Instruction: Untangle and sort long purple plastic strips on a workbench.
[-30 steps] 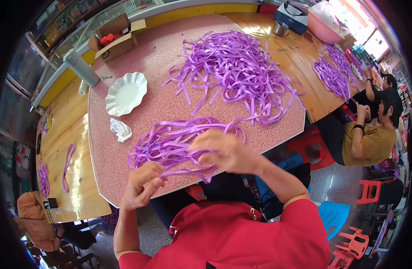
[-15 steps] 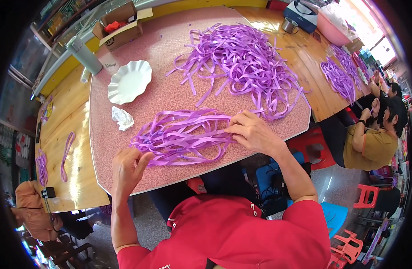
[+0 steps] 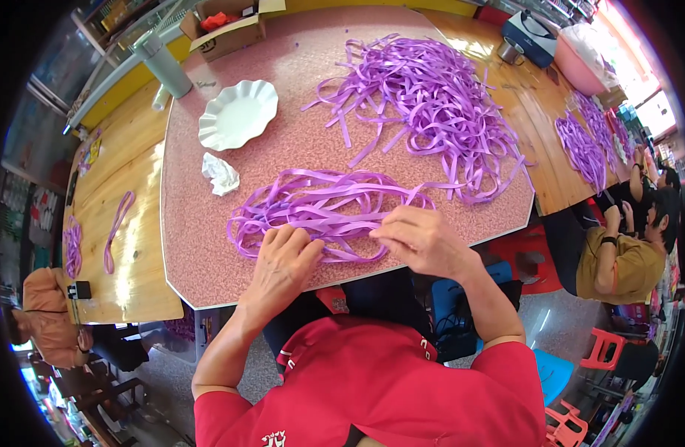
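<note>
Purple ribbon bundle (image 3: pixel 335 211) lies on the pink bench (image 3: pixel 298 145), twelve o'clock from the person. At its four o'clock, the right hand (image 3: pixel 426 242) has its grip pinching ribbon; at seven, the left hand (image 3: pixel 283 261) touches it, grip impossible to tell.

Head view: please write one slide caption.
Left hand and right hand at looped purple ribbons, a larger heap beyond.

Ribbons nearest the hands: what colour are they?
The ribbons are light purple, seen best in the head view.
</note>
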### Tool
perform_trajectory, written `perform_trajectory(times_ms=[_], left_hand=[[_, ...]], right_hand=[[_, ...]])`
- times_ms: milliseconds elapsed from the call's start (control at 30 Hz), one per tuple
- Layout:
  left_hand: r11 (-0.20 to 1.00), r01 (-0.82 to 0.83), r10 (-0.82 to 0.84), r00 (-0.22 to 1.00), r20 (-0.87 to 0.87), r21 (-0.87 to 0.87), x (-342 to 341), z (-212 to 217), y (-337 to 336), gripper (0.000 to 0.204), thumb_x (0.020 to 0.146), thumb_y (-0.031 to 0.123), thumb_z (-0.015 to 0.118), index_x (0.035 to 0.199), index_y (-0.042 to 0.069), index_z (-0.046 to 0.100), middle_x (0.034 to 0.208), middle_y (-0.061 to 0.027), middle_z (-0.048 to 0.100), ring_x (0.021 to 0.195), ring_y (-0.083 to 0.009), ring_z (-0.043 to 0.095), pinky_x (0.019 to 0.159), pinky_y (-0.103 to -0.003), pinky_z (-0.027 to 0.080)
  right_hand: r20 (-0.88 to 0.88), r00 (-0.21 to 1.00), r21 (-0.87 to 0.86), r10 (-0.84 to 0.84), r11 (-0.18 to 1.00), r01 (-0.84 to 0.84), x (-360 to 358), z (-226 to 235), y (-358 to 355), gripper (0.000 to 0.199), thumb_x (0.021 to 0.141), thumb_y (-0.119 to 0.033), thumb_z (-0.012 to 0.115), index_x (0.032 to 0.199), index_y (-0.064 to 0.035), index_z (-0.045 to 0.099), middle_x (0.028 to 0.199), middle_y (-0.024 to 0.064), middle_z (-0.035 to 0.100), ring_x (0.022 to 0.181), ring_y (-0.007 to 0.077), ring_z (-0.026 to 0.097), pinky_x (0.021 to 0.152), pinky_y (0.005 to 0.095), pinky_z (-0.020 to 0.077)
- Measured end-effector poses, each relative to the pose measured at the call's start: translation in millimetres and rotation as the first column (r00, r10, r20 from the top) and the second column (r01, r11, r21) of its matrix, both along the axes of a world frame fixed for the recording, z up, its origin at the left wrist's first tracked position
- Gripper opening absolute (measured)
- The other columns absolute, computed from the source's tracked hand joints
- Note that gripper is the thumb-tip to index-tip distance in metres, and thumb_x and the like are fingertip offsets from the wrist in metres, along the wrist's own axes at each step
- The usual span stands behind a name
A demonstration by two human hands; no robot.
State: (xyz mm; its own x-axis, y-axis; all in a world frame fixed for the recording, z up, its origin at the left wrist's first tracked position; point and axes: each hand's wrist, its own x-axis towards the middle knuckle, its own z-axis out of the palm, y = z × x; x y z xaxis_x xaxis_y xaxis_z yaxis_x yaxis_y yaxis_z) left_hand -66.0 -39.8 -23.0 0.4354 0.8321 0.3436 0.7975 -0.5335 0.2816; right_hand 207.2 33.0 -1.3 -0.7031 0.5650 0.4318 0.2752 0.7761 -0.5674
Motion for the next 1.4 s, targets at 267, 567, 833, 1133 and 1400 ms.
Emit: perform_trajectory(times_ms=[267,567,833,1133,1400], left_hand=[[0.993,0.072,-0.043,0.961,0.273,-0.096,7,17,2,0.018,0.082,0.006,0.070,0.099,0.005,0.063,0.096,-0.0092,0.062,0.094,-0.0287,0.059,0.084,-0.039,0.043],[0.687,0.369,0.447,0.464,0.765,-0.626,-5,35,-4,0.027,0.096,0.006,0.063,0.122,0.000,0.055,0.104,-0.0059,0.065,0.096,-0.0121,0.062,0.088,-0.027,0.050],[0.691,0.411,0.363,0.513,0.777,-0.594,-2,46,-6,0.026,0.099,0.010,0.060,0.122,-0.002,0.057,0.099,-0.0062,0.064,0.091,-0.0152,0.062,0.082,-0.030,0.050],[0.831,0.236,0.038,0.879,0.475,-0.503,-21,62,-6,0.012,0.092,0.010,0.060,0.090,-0.001,0.064,0.075,-0.0098,0.060,0.064,-0.0193,0.056,0.060,-0.034,0.044],[0.872,0.201,0.256,0.590,0.766,-0.446,-115,20,-5,0.030,0.095,0.029,0.056,0.082,0.003,0.061,0.071,-0.0053,0.056,0.062,-0.0137,0.051,0.056,-0.028,0.040]], right_hand=[[-0.159,0.986,0.041,-0.045,0.998,0.052,-58,-6,-28,0.025,0.079,-0.005,0.075,0.103,-0.0030,0.070,0.099,0.0104,0.066,0.096,0.0288,0.064,0.080,0.0395,0.0527],[-0.257,0.965,0.058,0.053,0.998,-0.039,-69,6,-29,0.030,0.076,0.000,0.074,0.105,-0.0016,0.067,0.097,0.0094,0.063,0.086,0.0263,0.065,0.068,0.0360,0.0540],[-0.272,0.960,0.058,0.064,0.997,-0.050,-64,12,-31,0.021,0.081,-0.001,0.068,0.102,-0.0004,0.064,0.094,0.0111,0.061,0.079,0.0280,0.066,0.063,0.0364,0.0550],[-0.150,0.984,0.121,0.094,0.990,-0.076,-47,22,-24,0.027,0.080,0.000,0.069,0.106,0.0013,0.065,0.095,0.0119,0.062,0.082,0.0267,0.066,0.065,0.0356,0.0556],[-0.093,0.980,0.014,-0.176,0.984,0.178,41,23,14,0.017,0.083,-0.005,0.072,0.100,-0.0030,0.070,0.095,0.0103,0.066,0.086,0.0272,0.066,0.073,0.0357,0.0543]])
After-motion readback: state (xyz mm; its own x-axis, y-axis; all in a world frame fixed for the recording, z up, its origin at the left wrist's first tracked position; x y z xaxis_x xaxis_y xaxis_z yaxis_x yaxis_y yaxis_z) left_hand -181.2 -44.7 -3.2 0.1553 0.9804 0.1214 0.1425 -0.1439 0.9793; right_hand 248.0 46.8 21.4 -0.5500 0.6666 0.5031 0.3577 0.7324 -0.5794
